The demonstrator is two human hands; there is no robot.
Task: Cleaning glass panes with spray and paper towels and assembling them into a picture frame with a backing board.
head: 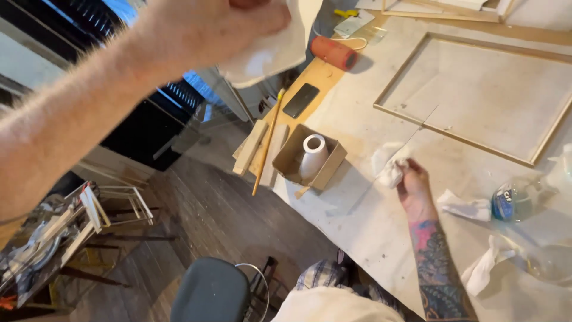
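The right hand is closed around a crumpled white rag, pressing it down against the pale sheet of the work table; the forearm behind it carries a coloured tattoo. The left hand is raised close to the camera and grips a second white cloth, which hangs below the fingers — well apart from the table surface.

Just to the left of the right-hand grip sits an open cardboard box with a white roll standing in it. Beyond the box, further left, a long yellow-handled brush lies across some short wood offcuts at the table edge. Above those, away from the grip, a black phone lies flat, and past it an orange paint roller.

Above and to the right of the rag, a large wooden stretcher frame lies on the sheet. To the right of the wrist there is another crumpled white rag, touching or just beside a clear plastic bottle lying on its side with a blue label. Nearer the person, a further white rag lies by a clear glass vessel — its exact kind is hard to tell.

Below the table edge a dark stool seat stands on the wooden floor.
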